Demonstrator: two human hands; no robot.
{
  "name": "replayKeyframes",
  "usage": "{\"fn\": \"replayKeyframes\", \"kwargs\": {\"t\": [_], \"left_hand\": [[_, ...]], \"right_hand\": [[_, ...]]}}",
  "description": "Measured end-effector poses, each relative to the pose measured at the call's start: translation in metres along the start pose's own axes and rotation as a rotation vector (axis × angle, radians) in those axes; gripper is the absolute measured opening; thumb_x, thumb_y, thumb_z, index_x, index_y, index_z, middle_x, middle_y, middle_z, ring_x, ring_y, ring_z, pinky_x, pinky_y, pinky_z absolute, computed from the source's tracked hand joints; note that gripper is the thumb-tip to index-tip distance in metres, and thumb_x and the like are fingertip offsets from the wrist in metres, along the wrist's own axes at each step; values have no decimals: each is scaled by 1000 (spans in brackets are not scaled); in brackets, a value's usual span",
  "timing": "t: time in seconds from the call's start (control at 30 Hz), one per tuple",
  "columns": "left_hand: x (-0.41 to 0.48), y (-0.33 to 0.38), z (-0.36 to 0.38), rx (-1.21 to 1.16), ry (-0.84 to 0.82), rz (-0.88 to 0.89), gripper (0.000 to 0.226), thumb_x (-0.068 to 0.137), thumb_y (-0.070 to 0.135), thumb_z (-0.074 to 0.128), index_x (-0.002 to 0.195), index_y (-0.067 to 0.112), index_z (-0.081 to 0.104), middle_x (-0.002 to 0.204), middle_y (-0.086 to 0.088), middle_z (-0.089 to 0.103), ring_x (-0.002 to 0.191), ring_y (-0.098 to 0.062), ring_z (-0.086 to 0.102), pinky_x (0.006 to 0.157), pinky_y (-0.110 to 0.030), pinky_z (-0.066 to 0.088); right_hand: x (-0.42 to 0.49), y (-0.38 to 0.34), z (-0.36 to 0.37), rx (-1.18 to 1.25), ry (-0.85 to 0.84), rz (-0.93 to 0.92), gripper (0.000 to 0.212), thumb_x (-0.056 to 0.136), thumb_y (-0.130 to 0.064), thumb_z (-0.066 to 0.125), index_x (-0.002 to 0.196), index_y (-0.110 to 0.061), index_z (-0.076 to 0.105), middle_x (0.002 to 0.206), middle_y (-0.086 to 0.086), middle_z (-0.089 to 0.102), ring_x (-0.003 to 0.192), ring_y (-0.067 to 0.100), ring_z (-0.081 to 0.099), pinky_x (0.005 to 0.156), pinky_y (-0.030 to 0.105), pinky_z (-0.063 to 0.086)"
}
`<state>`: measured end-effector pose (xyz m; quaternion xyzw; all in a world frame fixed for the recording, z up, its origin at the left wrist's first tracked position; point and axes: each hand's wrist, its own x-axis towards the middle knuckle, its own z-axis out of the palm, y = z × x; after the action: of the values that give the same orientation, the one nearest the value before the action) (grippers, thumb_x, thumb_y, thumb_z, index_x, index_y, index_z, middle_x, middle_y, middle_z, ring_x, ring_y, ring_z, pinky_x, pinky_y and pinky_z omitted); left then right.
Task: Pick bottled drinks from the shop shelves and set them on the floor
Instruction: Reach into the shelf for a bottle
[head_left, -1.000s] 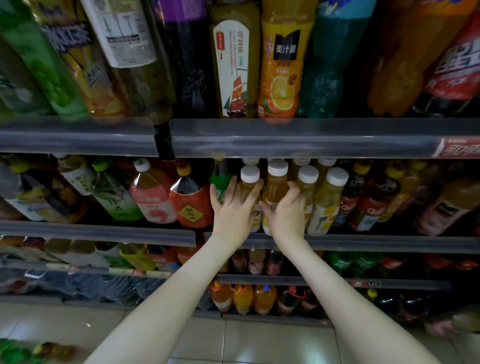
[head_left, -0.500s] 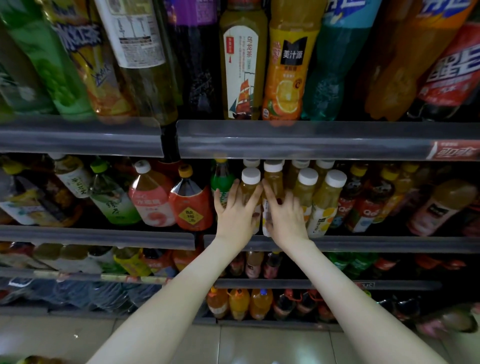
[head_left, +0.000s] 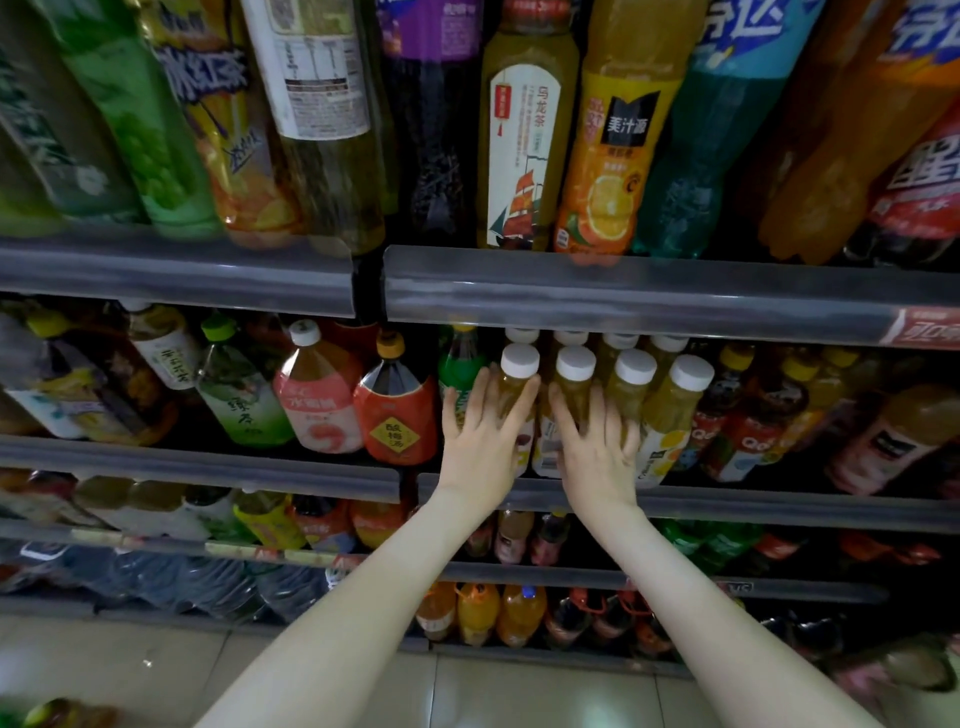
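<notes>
Red promo tag (head_left: 927, 328) at right edge, mid-height, stuck on grey plastic price rail (head_left: 623, 291). Small yellow and white price tags (head_left: 223, 548) in row at lower left, blurred and unreadable. Tiny white scrap (head_left: 147, 663) on floor (head_left: 519, 691), lower left.

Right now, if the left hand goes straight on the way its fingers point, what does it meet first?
The leftmost white-capped yellow drink bottle: the left hand spreads straight fingers across its front. Touching looks likely, but depth is unclear.

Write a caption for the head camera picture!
The left hand and right hand rest on white-capped drink bottles on a shop shelf.
</notes>
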<state>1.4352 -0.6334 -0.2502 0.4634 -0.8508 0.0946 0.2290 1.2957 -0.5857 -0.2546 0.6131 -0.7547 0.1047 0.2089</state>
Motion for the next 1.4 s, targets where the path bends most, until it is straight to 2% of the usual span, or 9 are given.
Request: {"fn": "replayKeyframes", "kwargs": {"t": [0.27,0.4,0.53,0.63,0.9,1.0,1.13,1.27,1.4], "left_hand": [[-13,12,9,-39,-96,-32,93,64,20,81,147,20,37,148,-30,32,137,-48,30,103,-68,25],[-25,9,4,-71,-151,-67,86,73,18,72,149,18,33,153,-26,26,142,-44,22,108,-64,20],[-43,-2,-8,-123,-139,-226,80,72,13,70,145,12,38,148,-24,36,138,-40,32,109,-59,26],[-60,-16,-23,-125,-145,-358,74,81,15,64,148,13,32,152,-23,27,141,-39,25,112,-56,20],[-89,-70,-36,-62,-178,-457,70,93,20,54,153,25,18,158,-23,7,146,-37,9,116,-52,9],[-80,-87,-38,-84,-172,-423,67,94,18,51,153,24,20,157,-25,7,145,-39,9,116,-52,12],[-62,-101,-37,-164,-74,-272,73,80,8,66,147,12,37,150,-32,24,135,-49,30,109,-59,28],[-47,-123,-40,-126,-16,-49,83,74,9,70,148,14,33,150,-33,24,137,-49,28,108,-61,30],[-35,-150,-44,-106,-81,8,74,85,15,60,151,17,27,152,-33,16,142,-47,18,114,-57,21]], "right_hand": [[-2,10,-14,-41,49,-42,96,62,-21,87,145,-23,40,146,20,43,130,34,49,101,53,40],[-12,7,-16,103,58,-106,103,64,-18,86,150,-22,30,151,21,35,134,38,42,103,57,36],[-19,-1,-20,223,32,-217,95,66,-16,85,147,-18,35,146,23,41,130,39,44,98,58,41],[-21,-17,-26,355,-53,-284,87,69,-12,83,145,-15,43,143,22,44,125,41,49,97,59,42],[-20,-67,-22,525,-185,-312,76,94,-16,56,154,-28,11,159,16,10,143,36,19,115,46,23],[-9,-77,-26,510,-133,-230,84,89,-16,61,154,-28,10,158,19,9,140,40,20,113,52,25],[21,-80,-30,369,24,-109,90,78,-12,72,152,-22,22,150,29,22,135,46,27,105,57,35],[41,-78,-31,342,-8,102,72,83,-12,67,148,-19,37,151,30,19,132,51,31,103,54,37],[36,-83,-31,330,-44,159,58,86,-7,63,141,-16,46,148,26,22,126,46,37,97,51,45]]}}
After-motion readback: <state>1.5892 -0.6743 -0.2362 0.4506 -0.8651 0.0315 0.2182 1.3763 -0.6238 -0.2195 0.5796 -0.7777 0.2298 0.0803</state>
